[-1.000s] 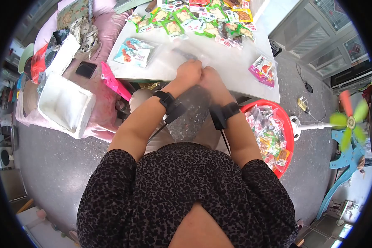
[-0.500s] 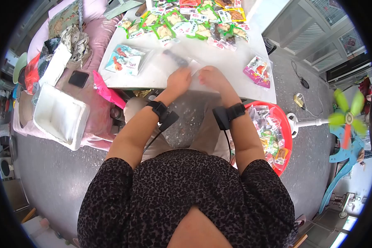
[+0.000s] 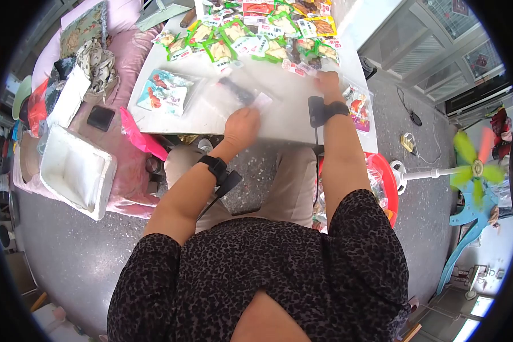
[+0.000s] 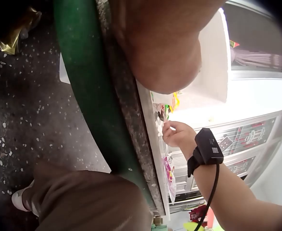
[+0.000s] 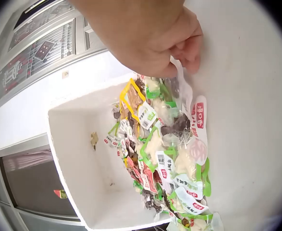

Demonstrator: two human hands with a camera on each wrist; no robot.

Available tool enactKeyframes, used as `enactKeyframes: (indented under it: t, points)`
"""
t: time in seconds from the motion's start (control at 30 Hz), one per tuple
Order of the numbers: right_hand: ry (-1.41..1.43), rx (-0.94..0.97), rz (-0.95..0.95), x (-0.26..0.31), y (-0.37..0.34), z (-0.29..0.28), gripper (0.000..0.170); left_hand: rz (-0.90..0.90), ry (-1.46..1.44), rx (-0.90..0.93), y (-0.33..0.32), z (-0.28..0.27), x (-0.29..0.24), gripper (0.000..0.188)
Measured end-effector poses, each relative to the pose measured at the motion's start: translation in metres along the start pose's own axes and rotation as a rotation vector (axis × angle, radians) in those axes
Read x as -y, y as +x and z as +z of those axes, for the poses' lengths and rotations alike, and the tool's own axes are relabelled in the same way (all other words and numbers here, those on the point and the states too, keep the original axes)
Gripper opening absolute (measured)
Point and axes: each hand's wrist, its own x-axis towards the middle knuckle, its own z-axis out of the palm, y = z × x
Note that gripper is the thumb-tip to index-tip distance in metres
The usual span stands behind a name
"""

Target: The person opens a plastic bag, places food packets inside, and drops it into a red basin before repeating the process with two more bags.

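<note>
My left hand (image 3: 243, 126) is at the table's front edge, fingers curled at the near end of a clear plastic bag (image 3: 214, 98). A dark item (image 3: 236, 90) and a whitish label show through the bag, blurred. In the left wrist view only the back of that hand appears; its fingertips are hidden. My right hand (image 3: 328, 84) reaches to the near right of a spread of snack packets (image 3: 273, 50). In the right wrist view, its thumb and fingers pinch the upper corner of a small clear-and-white snack packet (image 5: 183, 86) at the pile's edge.
A larger bag with blue-and-red print (image 3: 164, 94) lies left on the table (image 3: 302, 117). A pink-purple packet (image 3: 360, 108) lies right. The red basin (image 3: 390, 182) of packets stands on the floor near a fan (image 3: 477, 168). A white foam box (image 5: 78, 144) stands behind the pile.
My hands were together at the table's front edge and then parted. The right moved forward and right to the packets; the left stayed by the clear bag. The view shifted slightly.
</note>
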Motion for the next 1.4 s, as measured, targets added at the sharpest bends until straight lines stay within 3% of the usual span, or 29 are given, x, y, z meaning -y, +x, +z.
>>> enactKeyframes:
  t: [0.2, 0.37, 0.5, 0.6, 0.67, 0.73, 0.77, 0.83, 0.9, 1.03, 1.1, 1.3, 1.4]
  points:
    - [0.675, -0.021, 0.110, 0.012, -0.051, 0.004, 0.031, 0.058, 0.007, -0.046, -0.002, 0.002, 0.003, 0.004]
    - [0.473, -0.104, -0.103, 0.002, -0.113, -0.014, 0.034, 0.020, 0.031, 0.015, -0.002, 0.000, 0.002, 0.005]
    - [0.690, -0.107, -0.037, -0.005, -0.150, -0.035, 0.029, 0.015, 0.033, 0.027, -0.002, 0.001, 0.003, 0.006]
    - [0.755, -0.063, -0.104, -0.036, -0.146, -0.045, 0.024, 0.017, 0.018, -0.018, -0.002, 0.000, 0.001, 0.006]
    - [0.963, 0.019, -0.119, -0.050, -0.142, -0.054, 0.021, 0.001, 0.014, -0.013, -0.003, 0.001, 0.001, 0.006]
    - [1.303, 0.087, 0.043, -0.060, -0.127, -0.055, 0.019, -0.016, 0.010, -0.020, -0.003, 0.002, 0.002, 0.005]
    - [1.315, 0.054, 0.117, -0.067, -0.120, -0.052, 0.016, -0.025, 0.006, -0.027, -0.003, 0.003, 0.001, 0.004]
    - [0.495, 0.018, -0.245, -0.076, -0.118, -0.040, 0.017, -0.038, -0.015, -0.024, -0.002, 0.004, 0.001, 0.004]
    - [0.150, -0.011, -0.422, -0.077, -0.114, -0.034, 0.019, -0.057, -0.048, -0.004, -0.002, 0.003, 0.000, 0.004]
    - [0.439, -0.054, -0.455, -0.056, -0.122, -0.025, 0.025, -0.105, -0.123, 0.044, -0.002, 0.000, -0.006, 0.007]
    - [1.152, -0.024, 0.020, -0.007, -0.155, -0.039, 0.029, -0.140, -0.157, 0.056, -0.003, -0.001, -0.008, 0.008]
    - [1.139, 0.161, 0.007, -0.010, -0.208, -0.076, 0.027, -0.169, -0.186, 0.127, 0.004, -0.006, -0.013, 0.013]
    - [1.105, 0.181, 0.078, -0.022, -0.224, -0.074, 0.023, -0.297, -0.219, 0.210, 0.010, -0.011, -0.022, 0.014]
